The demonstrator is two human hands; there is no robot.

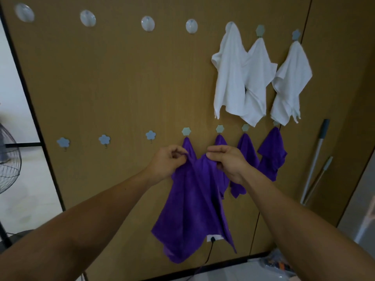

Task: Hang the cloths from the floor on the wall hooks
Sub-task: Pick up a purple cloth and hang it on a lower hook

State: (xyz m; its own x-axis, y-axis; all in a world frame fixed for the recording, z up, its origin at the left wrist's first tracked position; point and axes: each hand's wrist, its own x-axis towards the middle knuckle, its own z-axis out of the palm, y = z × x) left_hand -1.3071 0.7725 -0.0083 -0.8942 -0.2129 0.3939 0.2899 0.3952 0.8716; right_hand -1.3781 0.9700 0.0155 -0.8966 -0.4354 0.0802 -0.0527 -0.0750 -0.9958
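A purple cloth (pixel 190 209) hangs from the hexagonal hook (pixel 186 131) on the brown wall panel. My left hand (pixel 166 161) pinches its upper left edge and my right hand (pixel 227 161) pinches its upper edge just right of that. Three more purple cloths hang to the right on the lower row: one (pixel 221 141) mostly behind my right hand, one (pixel 246 151), and one (pixel 273 151). Three white cloths (pixel 231 78) (pixel 256 82) (pixel 290 82) hang from the upper row of hooks.
Bare flower-shaped hooks (pixel 150 135) (pixel 104 139) (pixel 63 142) sit left on the lower row, round clear hooks (pixel 147 23) (pixel 191 26) along the top. A fan (pixel 8 159) stands at left. Two poles (pixel 316 159) lean at right. A black cable (pixel 209 252) runs from a wall socket.
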